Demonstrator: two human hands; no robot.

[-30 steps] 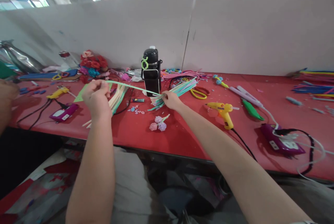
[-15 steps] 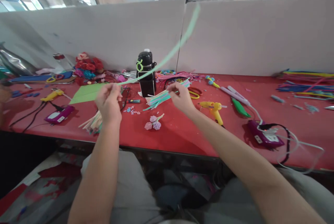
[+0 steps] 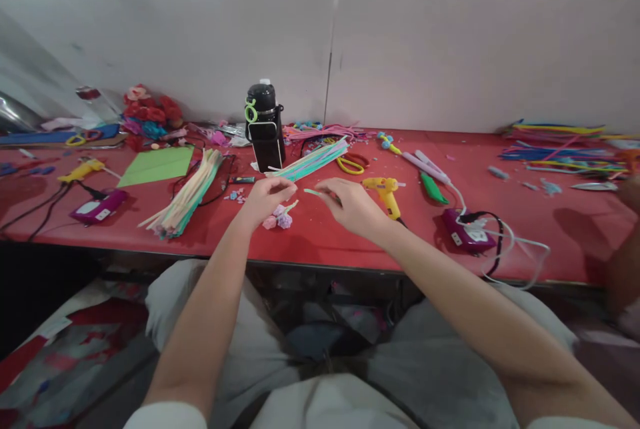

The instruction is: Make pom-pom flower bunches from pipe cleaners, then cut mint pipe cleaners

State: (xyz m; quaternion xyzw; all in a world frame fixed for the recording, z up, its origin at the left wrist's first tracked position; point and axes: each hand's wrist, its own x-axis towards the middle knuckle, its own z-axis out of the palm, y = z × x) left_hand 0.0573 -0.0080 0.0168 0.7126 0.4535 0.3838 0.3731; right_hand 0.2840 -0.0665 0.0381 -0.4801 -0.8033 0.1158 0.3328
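Observation:
The thumb and fingers of my right hand are closed on a mint-green pipe cleaner, with only a short end sticking out to the left. My left hand is close by, its fingertips pressed together; anything in them is too small to make out. Just under my left fingers lies a small cluster of pink and lilac pipe-cleaner flowers with a pale green stem. Behind the hands is a bundle of mint and lilac pipe cleaners. A larger cream and green bundle rests to the left.
A black bottle stands behind my left hand. Right of my hands lie a yellow glue gun, scissors and a purple power strip with loose cords. Another person's arm shows at the right edge.
My left hand has come right and lower, towards my right hand. The long green pipe cleaner it held no longer stretches through the air; a short green end now shows at my right fingers.

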